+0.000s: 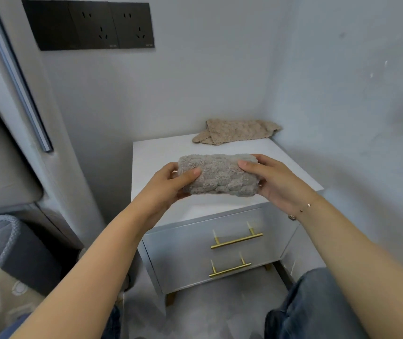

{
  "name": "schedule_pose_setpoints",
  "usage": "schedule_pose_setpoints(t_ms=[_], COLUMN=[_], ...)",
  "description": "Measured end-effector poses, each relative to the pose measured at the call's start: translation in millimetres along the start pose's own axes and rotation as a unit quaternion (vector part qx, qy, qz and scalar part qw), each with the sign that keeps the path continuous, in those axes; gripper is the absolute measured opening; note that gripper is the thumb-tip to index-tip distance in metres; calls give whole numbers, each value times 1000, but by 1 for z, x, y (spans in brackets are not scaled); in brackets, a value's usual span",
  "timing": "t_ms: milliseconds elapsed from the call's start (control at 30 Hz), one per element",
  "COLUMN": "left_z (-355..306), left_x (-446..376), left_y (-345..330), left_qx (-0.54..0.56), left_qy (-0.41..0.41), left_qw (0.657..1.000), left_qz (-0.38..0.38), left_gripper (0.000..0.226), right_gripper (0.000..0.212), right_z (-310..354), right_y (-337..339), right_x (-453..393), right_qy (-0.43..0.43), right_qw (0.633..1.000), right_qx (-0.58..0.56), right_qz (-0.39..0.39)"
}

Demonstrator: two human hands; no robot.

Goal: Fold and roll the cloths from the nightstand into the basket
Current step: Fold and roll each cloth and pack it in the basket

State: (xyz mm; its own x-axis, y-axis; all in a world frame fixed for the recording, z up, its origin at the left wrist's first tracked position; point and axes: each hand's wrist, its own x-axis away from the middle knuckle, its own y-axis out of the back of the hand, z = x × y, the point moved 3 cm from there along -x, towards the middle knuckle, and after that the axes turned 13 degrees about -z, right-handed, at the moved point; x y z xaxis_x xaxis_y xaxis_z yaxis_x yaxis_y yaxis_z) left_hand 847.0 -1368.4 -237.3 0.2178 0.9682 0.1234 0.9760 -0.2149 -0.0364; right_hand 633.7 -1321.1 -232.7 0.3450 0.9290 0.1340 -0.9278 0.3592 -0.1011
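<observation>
Grey-walled corner, white nightstand (161,152) with 2 brass-handled drawers. A grey rolled cloth (220,176) is held just above its top, left hand (168,183) and right hand (276,183) curled round the 2 ends, fingers (249,166) wrapped over. Plush, waffle-textured, soft and light; likely to unroll unless gripped at both ends. A beige cloth (237,134) lies loosely folded far right. The basket (12,231) sits near left.

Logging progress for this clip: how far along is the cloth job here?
Done: the grey cloth is rolled. In hand: left hand and right hand grip its ends above the nightstand. Left: drop it in the basket, then fold and roll the beige cloth.
</observation>
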Motion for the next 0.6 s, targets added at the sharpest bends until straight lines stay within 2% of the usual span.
schedule_pose_setpoints(t_ms=[167, 267, 367, 433, 500, 600], left_z=[-11, -2, 11, 23, 43, 74], left_x=[32, 51, 74, 94, 115, 145], left_y=[-48, -88, -132, -172, -210, -264], left_qx=[-32, -109, -188, -225, -253, -307], left_qy=[-13, -22, -47, -55, -53, -39], left_qw=[996, 984, 957, 938, 919, 875], left_qz=[84, 141, 217, 257, 297, 372], left_gripper=[44, 53, 42, 45, 51, 37], right_gripper=[57, 55, 43, 38, 39, 42], right_z=[-3, -10, -23, -34, -48, -73], right_y=[59, 105, 154, 199, 245, 307], right_x=[58, 97, 141, 179, 220, 277], right_qy=[-47, -58, -67, -71, -78, -97], right_qw=[997, 995, 987, 974, 957, 921], right_qx=[-41, -42, -33, -42, -51, -77], right_qz=[-35, -72, -146, -210, -276, -370])
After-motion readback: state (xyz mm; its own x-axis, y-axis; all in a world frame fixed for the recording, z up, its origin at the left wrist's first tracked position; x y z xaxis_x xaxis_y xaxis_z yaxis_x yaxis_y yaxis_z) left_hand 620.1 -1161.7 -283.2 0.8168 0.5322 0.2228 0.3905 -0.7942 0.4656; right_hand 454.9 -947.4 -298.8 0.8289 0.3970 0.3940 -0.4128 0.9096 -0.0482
